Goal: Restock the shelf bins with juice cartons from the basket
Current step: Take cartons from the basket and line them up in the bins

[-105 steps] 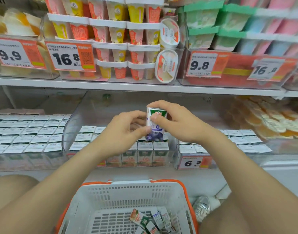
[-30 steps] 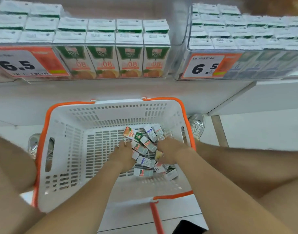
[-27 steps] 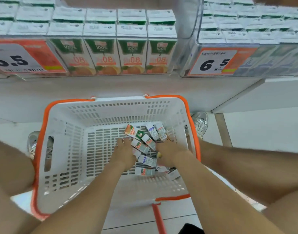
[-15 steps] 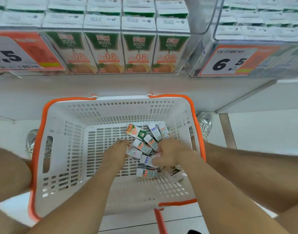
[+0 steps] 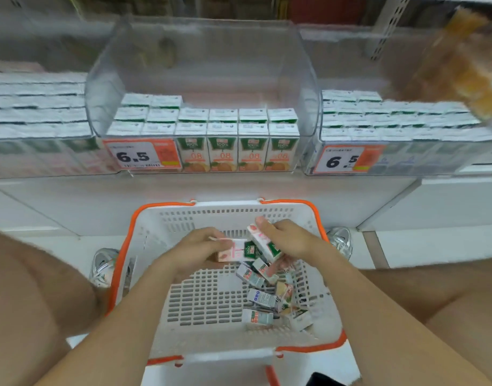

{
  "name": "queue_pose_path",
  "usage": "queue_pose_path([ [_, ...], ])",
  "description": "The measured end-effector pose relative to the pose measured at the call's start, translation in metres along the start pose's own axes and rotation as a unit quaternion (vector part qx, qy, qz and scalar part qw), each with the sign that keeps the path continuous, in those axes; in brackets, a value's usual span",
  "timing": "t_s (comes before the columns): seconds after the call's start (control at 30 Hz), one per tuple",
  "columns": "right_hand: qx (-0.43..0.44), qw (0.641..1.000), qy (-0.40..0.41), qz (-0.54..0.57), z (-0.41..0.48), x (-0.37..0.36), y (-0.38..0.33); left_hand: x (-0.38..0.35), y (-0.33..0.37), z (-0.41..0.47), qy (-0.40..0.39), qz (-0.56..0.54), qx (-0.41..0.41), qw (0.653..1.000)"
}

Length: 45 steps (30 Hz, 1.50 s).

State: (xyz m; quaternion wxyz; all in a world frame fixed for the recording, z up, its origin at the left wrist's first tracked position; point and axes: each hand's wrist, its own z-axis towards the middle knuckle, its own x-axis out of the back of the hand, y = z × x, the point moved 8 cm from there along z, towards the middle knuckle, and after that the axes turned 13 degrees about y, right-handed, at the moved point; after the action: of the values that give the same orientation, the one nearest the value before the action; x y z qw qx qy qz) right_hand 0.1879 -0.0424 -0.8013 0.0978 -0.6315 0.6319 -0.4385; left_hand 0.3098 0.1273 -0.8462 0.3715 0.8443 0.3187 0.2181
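A white basket [image 5: 155,240] with an orange rim stands on the floor below the shelf. Several small juice cartons [image 5: 260,298] lie loose in its right half. My left hand [image 5: 196,249] grips a pink and green carton [image 5: 235,252], held above the basket floor. My right hand [image 5: 288,238] grips a second pink and green carton [image 5: 264,242], tilted, right beside the first. A clear shelf bin [image 5: 203,65] straight ahead holds rows of orange juice cartons [image 5: 237,151] at its front, and its back part is bare.
Clear bins of white-topped cartons stand left [image 5: 35,107] and right [image 5: 400,118] of the middle bin. Price tags reading 6.5 [image 5: 140,156] hang on the bin fronts. My knees flank the basket, and shoes [image 5: 339,242] show beside it. A dark object [image 5: 322,380] lies at the bottom edge.
Both hands were down among the loose cartons in the basket. Now each has lifted out a carton. My view has tilted up, so more of the shelf bin shows.
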Motion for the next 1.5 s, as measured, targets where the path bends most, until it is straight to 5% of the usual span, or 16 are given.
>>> queue_pose_path([
  [0.23, 0.144, 0.989, 0.034, -0.025, -0.047, 0.022, -0.081, 0.041, 0.064, -0.061, 0.022, -0.066, -0.041, 0.997],
  [0.5, 0.240, 0.949, 0.203, 0.039, -0.081, 0.048, -0.123, 0.066, 0.099, -0.104, 0.042, -0.106, -0.118, 0.986],
  [0.63, 0.297, 0.931, 0.200, 0.067, -0.100, 0.032, -0.154, 0.091, 0.132, -0.125, 0.104, -0.063, -0.205, 0.971],
  [0.97, 0.385, 0.889, 0.175, 0.173, -0.136, -0.017, -0.249, 0.170, 0.223, -0.175, 0.113, 0.037, -0.337, 0.934],
  [1.13, 0.461, 0.845, 0.220, 0.154, -0.148, -0.030, -0.318, 0.255, 0.260, -0.184, 0.233, 0.020, -0.385, 0.893],
  [1.3, 0.582, 0.761, 0.286, 0.011, -0.132, -0.050, -0.397, 0.343, 0.268, -0.167, 0.401, -0.001, -0.394, 0.827],
  [1.5, 0.568, 0.616, 0.373, -0.399, -0.052, -0.109, -0.469, 0.391, 0.263, -0.125, 0.479, 0.146, -0.378, 0.779],
])
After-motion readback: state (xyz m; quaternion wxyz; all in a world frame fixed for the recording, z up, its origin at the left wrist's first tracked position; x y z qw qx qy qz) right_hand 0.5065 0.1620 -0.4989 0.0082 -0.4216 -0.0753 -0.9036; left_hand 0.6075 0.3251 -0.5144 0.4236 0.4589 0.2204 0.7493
